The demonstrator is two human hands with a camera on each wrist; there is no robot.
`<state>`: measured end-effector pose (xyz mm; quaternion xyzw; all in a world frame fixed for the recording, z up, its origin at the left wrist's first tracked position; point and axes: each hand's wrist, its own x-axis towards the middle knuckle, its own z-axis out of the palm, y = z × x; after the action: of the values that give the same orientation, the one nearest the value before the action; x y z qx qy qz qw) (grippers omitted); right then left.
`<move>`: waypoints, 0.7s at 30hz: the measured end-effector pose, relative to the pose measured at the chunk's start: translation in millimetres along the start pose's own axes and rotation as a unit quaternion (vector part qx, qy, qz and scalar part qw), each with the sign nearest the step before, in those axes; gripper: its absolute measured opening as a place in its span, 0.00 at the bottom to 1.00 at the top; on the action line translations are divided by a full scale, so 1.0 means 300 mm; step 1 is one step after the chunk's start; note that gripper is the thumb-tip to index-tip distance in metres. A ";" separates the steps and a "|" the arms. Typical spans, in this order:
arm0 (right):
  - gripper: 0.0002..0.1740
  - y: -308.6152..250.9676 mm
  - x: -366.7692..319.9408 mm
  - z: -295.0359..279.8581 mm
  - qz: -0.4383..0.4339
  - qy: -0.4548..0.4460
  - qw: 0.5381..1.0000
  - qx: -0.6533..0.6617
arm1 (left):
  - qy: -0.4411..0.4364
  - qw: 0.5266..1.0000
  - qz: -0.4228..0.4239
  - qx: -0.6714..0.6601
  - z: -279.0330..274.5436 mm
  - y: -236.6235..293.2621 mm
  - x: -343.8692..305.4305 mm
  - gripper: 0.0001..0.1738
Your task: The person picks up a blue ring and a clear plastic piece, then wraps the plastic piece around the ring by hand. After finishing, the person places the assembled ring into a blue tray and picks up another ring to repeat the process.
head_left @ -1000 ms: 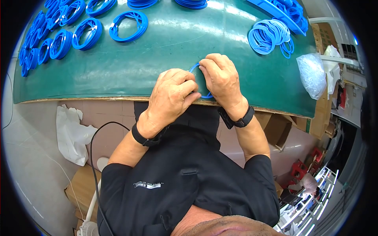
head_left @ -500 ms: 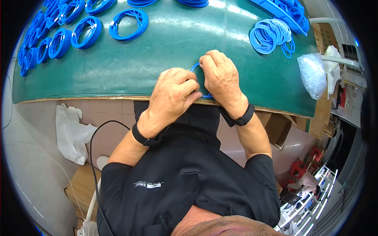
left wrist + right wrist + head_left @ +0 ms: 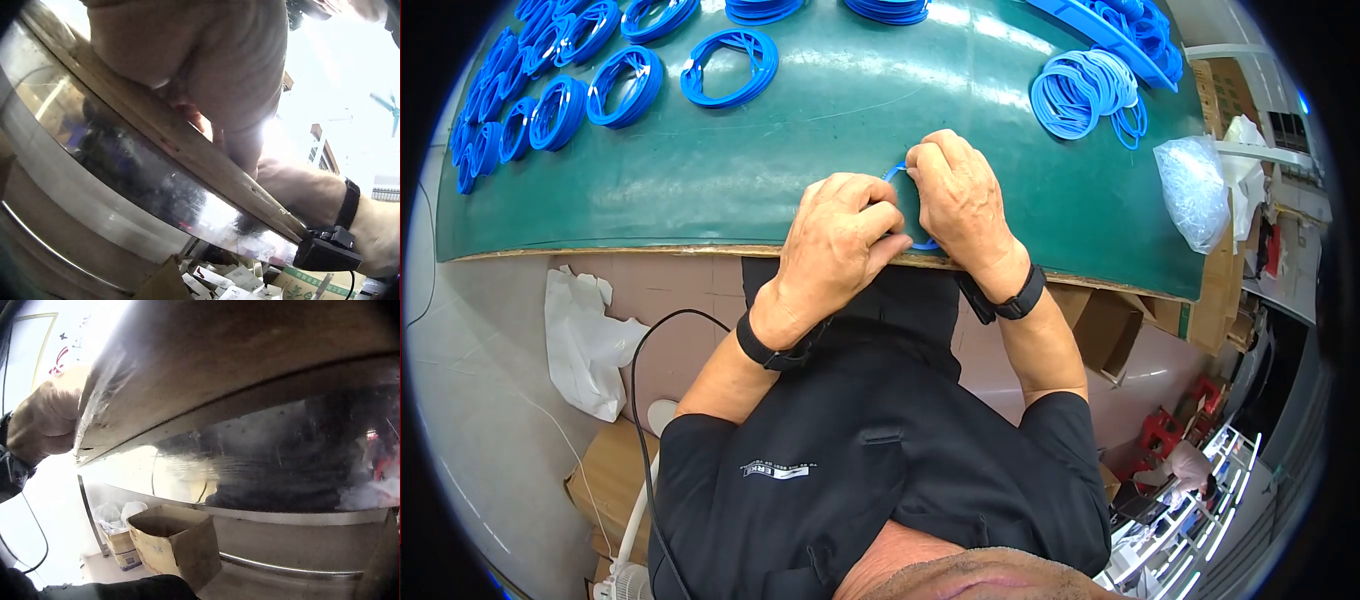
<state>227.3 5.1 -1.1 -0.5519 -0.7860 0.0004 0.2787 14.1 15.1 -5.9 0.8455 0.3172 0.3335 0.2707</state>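
Observation:
A small blue cord coil (image 3: 927,244) lies at the front edge of the green-topped table (image 3: 800,215), between both hands. My left hand (image 3: 840,230) grips its left side, thumb and forefinger brought together and the other fingers curled. At the coil's right side, my right hand (image 3: 962,205) pinches it with bent fingers near the top. The hands hide most of the coil, so only short arcs show. In the left wrist view the left hand (image 3: 187,50) is above the wooden table edge, and the coil is out of sight.
Several finished-looking blue coils (image 3: 625,87) lie in rows at the back left. A loose heap of lighter blue loops (image 3: 1083,95) sits at the right beside a blue tray (image 3: 1105,40). A clear plastic bag (image 3: 1190,190) hangs at the right edge. Cardboard boxes (image 3: 178,540) stand under the table.
The right hand has shifted slightly and its fingers have drawn in at the top of the coil. The left hand stays in nearly the same place.

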 end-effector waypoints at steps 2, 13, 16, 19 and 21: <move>0.10 -0.001 -0.001 -0.001 0.001 -0.004 1.000 0.003 | -0.001 1.000 0.000 0.001 0.000 0.000 -0.001 0.14; 0.10 0.000 -0.021 -0.006 0.004 -0.008 1.000 0.010 | 0.006 1.000 0.003 0.004 0.007 -0.008 -0.003 0.14; 0.10 0.002 -0.026 -0.010 -0.004 -0.005 1.000 -0.002 | 0.005 1.000 0.003 0.003 0.003 -0.006 -0.001 0.14; 0.10 -0.013 -0.032 -0.038 0.010 -0.017 1.000 0.008 | -0.001 1.000 -0.003 0.000 0.001 -0.004 -0.001 0.14; 0.10 -0.014 -0.039 -0.045 0.011 -0.014 1.000 0.005 | -0.005 1.000 -0.004 -0.002 0.002 -0.003 0.000 0.14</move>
<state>232.1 -10.8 6.4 -0.5593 -0.7835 0.0153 0.2704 14.3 15.5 -7.1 0.8456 0.3187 0.3285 0.2749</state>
